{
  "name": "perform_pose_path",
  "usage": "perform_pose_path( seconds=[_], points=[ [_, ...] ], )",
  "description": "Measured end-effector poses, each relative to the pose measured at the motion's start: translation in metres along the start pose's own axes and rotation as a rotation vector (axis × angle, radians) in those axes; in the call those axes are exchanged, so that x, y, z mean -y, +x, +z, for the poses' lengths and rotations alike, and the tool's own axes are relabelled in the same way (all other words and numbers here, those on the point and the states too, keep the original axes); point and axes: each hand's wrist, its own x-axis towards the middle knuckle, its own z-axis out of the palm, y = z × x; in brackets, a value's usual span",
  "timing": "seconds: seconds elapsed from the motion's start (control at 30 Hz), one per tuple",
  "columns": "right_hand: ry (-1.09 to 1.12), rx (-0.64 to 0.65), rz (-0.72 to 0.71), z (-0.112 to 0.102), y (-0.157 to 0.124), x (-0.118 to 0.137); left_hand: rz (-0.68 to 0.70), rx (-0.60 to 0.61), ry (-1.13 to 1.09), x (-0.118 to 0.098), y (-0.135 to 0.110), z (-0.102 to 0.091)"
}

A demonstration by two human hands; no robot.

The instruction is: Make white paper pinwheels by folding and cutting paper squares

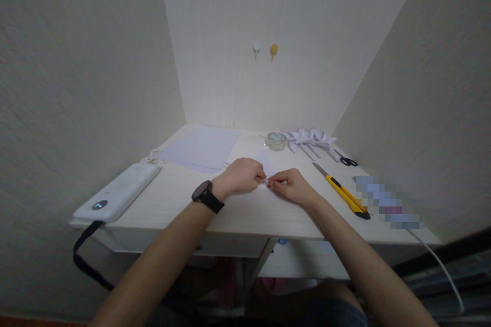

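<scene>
My left hand (242, 173), with a black watch (207, 196) on its wrist, is closed in a pinch above the middle of the desk. Opposite it, the thumb and fingers of my right hand (292, 186) are pressed together. Between the fingertips of both hands is a small piece of white paper (266, 181), mostly hidden. Just behind the hands lies a pale paper piece (264, 160), partly covered by them. A thin white stick or strip end shows beside my left hand.
White sheets (203, 145) lie at the back left, near a white device (118, 191) with a black strap. A tape roll (276, 141), folded paper pinwheels (310, 139), scissors (348, 161), a yellow utility knife (341, 191) and a blurred-out object (387, 203) with a white cable occupy the right.
</scene>
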Motion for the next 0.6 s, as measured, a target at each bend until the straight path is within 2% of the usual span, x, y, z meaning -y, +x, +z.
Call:
perform_pose_path(
  seconds=[0.17,0.33,0.6],
  points=[
    [0.127,-0.084,0.125,-0.011,-0.004,-0.010,-0.047,0.013,-0.018,0.007,-0.001,-0.003],
    [0.205,-0.109,0.062,-0.003,0.000,-0.003,-0.045,-0.003,-0.090,0.002,0.000,-0.002],
    [0.169,-0.137,0.015,0.009,0.004,-0.005,-0.059,-0.059,-0.127,0.001,0.002,0.005]
  ],
)
